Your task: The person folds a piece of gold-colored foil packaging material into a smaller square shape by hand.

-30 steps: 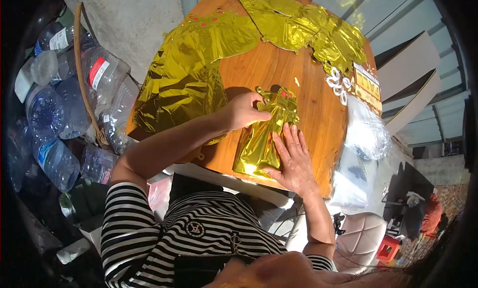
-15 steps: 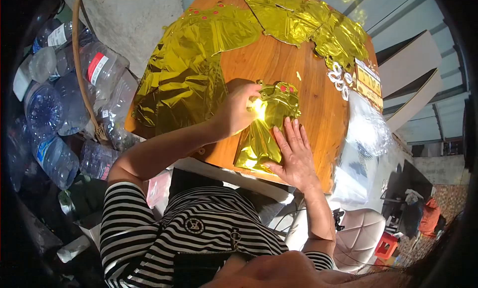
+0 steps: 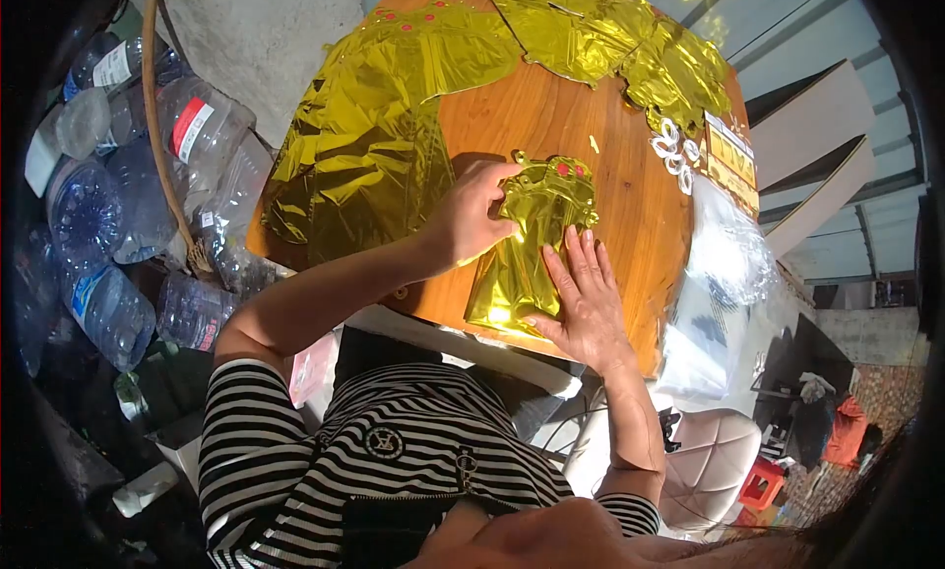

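A folded gold foil balloon [image 3: 522, 264] with red dots near its top lies on the wooden table [image 3: 527, 111] in front of me. My left hand [image 3: 477, 215] is at its upper left edge. Its index finger reaches the top corner and its thumb rests on the foil, with a gap between them. My right hand [image 3: 594, 308] lies flat over the lower right side of the balloon, fingers stretched out. An unfolded gold foil balloon [image 3: 369, 126] with red dots spreads over the left of the table. More gold foil [image 3: 591, 37] covers the far edge.
White ribbon coils [image 3: 672, 156] and a printed packet [image 3: 728, 160] sit at the table's right, above clear plastic bags [image 3: 724, 254]. Empty plastic bottles [image 3: 98, 210] and a basket handle [image 3: 153, 96] are on the left. A padded chair [image 3: 709, 461] stands at lower right.
My left thumb has moved down and apart from the index finger along the balloon's left edge. My right hand stays flat in nearly the same place.
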`<state>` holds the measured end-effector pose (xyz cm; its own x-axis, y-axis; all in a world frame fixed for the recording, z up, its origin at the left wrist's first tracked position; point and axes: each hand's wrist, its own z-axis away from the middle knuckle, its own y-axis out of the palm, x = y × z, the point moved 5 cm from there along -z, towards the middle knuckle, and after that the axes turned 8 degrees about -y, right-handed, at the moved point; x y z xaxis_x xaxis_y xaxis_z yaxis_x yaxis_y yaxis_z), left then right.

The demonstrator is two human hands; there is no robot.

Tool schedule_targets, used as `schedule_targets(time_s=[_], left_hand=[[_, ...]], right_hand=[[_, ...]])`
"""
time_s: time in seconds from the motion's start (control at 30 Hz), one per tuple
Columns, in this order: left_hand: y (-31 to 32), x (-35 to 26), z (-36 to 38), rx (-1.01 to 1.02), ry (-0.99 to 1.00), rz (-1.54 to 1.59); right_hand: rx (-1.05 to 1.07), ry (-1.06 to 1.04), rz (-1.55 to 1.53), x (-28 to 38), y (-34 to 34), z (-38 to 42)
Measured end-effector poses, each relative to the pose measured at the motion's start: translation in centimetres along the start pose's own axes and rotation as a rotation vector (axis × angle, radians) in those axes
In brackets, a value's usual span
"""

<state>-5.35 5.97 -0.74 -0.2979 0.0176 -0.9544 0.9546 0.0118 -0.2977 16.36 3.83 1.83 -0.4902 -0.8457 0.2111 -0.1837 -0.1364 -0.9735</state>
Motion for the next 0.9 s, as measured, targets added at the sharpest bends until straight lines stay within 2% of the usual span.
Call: schedule_targets(time_s=[0.07, 0.13, 0.17, 0.23, 0.27, 0.33, 0.57, 0.63, 0.77, 0.83, 0.9], left_hand=[[0.2, 1.2, -0.3, 0.000, -0.010, 0.032], [0.1, 1.8, -0.8, 0.028, -0.023, 0.280], [-0.1, 2.2, -0.8, 0.026, -0.024, 0.280], [-0.3, 1.0, -0.5, 0.252, -0.099, 0.411], [-0.6, 0.9, -0.5, 0.253, -0.103, 0.413], [-0.9, 0.6, -0.3, 0.246, -0.050, 0.153], [-0.6, 0.2, 0.0, 0.143, -0.010, 0.012], [-0.8, -0.2, 0.2, 0.047, 0.056, 0.003], [-0.6, -0.5, 0.4, 0.027, 0.075, -0.021], [-0.4, -0.9, 0.9, -0.084, 0.177, -0.110], [0.0, -1.0, 1.4, -0.105, 0.182, -0.128]], right_hand=[[0.003, -0.003, -0.001, 0.0, 0.1, 0.0], [0.010, 0.005, 0.010, 0.0, 0.1, 0.0], [0.011, 0.003, 0.009, -0.1, 0.1, 0.0], [-0.004, -0.006, 0.001, 0.0, 0.1, -0.1], [-0.001, -0.005, -0.003, 0.0, 0.1, 0.0], [0.007, 0.003, -0.002, 0.0, 0.0, -0.1], [0.005, -0.008, 0.021, -0.2, 0.3, 0.0], [0.007, -0.003, 0.012, -0.1, 0.2, -0.1], [0.010, 0.004, 0.021, -0.1, 0.3, 0.0], [0.011, 0.000, 0.026, -0.1, 0.3, 0.0], [0.017, -0.001, 0.035, -0.1, 0.4, 0.1]])
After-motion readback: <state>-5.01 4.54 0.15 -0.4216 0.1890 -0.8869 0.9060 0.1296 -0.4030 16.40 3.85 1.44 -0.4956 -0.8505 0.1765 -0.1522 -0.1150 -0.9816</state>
